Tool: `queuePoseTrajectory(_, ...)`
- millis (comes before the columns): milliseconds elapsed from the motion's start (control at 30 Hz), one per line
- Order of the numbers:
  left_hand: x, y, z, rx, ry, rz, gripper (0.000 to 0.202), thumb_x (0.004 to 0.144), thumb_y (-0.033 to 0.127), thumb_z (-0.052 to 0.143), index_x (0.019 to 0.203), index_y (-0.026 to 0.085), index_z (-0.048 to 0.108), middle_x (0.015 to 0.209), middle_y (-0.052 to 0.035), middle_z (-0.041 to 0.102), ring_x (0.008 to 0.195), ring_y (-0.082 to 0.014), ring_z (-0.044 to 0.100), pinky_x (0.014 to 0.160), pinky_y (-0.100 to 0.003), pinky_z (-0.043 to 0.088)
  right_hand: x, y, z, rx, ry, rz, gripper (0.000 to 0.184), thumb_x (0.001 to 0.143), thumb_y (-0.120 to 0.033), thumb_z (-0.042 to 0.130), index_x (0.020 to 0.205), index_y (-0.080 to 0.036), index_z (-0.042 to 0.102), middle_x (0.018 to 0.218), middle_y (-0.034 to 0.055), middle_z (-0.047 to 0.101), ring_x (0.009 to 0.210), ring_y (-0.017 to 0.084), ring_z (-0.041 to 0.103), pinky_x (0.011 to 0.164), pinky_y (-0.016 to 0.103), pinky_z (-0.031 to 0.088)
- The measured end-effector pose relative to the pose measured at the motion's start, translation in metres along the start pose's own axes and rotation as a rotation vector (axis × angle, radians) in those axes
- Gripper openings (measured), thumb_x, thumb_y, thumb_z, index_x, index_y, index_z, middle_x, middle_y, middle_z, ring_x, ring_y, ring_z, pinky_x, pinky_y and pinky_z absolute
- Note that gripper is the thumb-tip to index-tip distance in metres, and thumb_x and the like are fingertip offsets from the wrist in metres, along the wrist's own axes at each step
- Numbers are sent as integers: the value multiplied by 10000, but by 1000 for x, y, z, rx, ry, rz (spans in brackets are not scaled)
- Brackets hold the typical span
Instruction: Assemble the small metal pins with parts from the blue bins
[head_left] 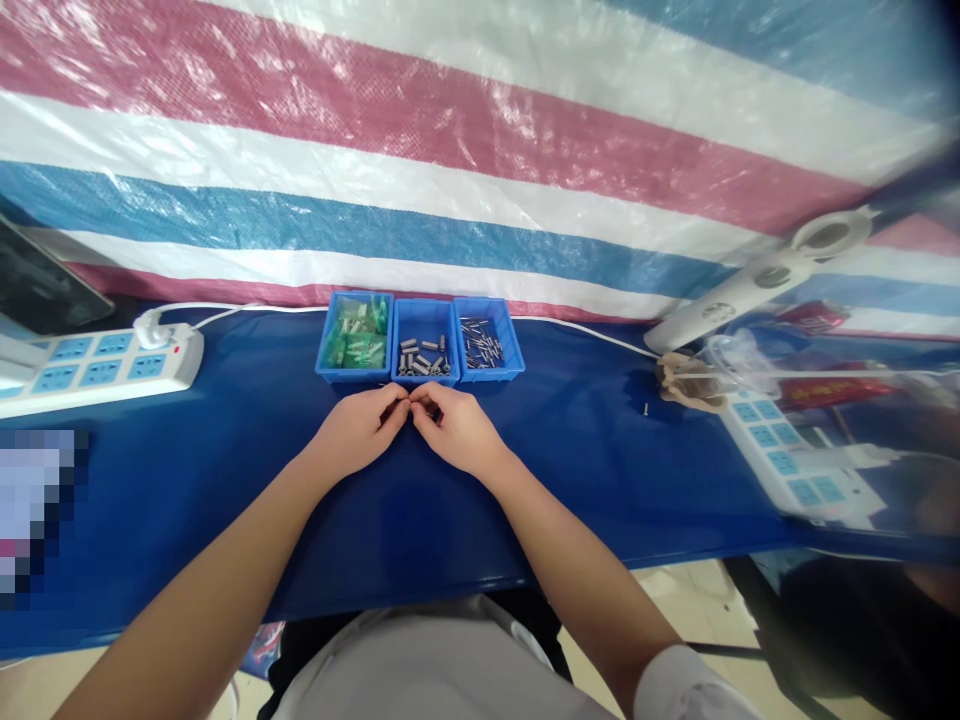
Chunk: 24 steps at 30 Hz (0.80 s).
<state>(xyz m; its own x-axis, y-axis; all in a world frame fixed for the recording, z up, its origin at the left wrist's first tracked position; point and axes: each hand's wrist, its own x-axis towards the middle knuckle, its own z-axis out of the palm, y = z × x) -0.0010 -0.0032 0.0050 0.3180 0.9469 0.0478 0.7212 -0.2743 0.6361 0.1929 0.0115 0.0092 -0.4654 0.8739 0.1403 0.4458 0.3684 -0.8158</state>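
My left hand (367, 425) and my right hand (454, 425) meet fingertip to fingertip just in front of three blue bins. Both are closed in a pinch, and what lies between the fingers is too small and hidden to name. A thin tip shows above the left fingers. The left bin (322, 358) holds green plastic bags with small metal parts. In the middle bin (424, 318) lie several short metal cylinders (421, 366). Thin metal pins or screws (484, 345) are scattered inside the right bin (511, 340).
A white power strip (169, 365) with a plug lies left; another (780, 462) is at right. A small screw-like piece (646, 409) lies near crumpled brown paper (686, 382). A white lamp-like arm (720, 300) leans against striped sheeting (450, 130). A dark screen (45, 280) stands left.
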Motion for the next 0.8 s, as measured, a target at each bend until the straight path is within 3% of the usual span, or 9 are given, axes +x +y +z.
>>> queuePoseTrajectory(800, 1, -3, 1, 25, 4, 11, 274, 1029, 386, 416, 995, 220, 631, 848, -9, 689, 744, -178, 645, 667, -281, 422, 1, -1, -1, 3, -7, 6, 145, 953, -223, 534, 1030, -216, 657, 931, 16, 735, 787, 141, 665, 717, 252, 481)
